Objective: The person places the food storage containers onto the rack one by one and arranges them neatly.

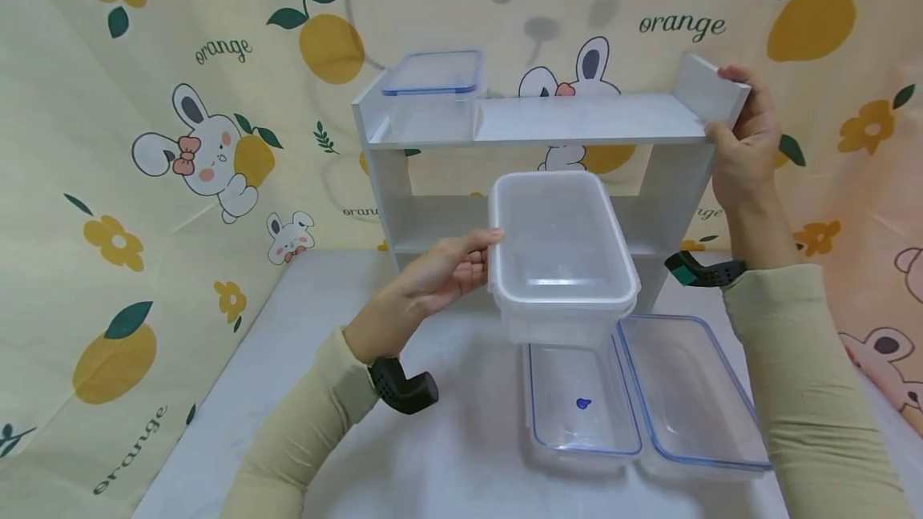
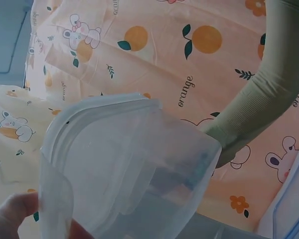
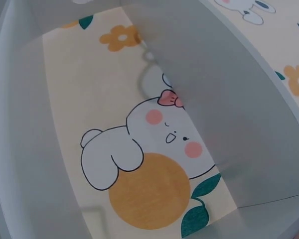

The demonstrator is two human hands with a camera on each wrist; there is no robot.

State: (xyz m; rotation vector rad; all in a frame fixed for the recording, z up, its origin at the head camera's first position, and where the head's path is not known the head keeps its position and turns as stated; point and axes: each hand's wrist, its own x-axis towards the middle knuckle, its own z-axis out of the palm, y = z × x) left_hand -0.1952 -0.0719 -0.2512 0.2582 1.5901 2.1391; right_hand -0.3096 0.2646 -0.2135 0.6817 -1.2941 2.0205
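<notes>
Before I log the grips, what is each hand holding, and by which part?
Left hand: the white-rimmed box, by its left side. Right hand: the shelf, by its raised right end.

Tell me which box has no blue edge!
The white-rimmed box in the left hand; the shelf box and both table boxes have blue edges.

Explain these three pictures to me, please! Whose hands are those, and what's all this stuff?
No robot here, just a person. A head camera took the wide picture; the left-wrist camera and right-wrist camera took the other two. The left hand holds a clear box with a whitish rim. The right hand grips the end of a white shelf unit. A blue-edged box sits on top of that. On the white table are a narrower box and a wider box.
</notes>
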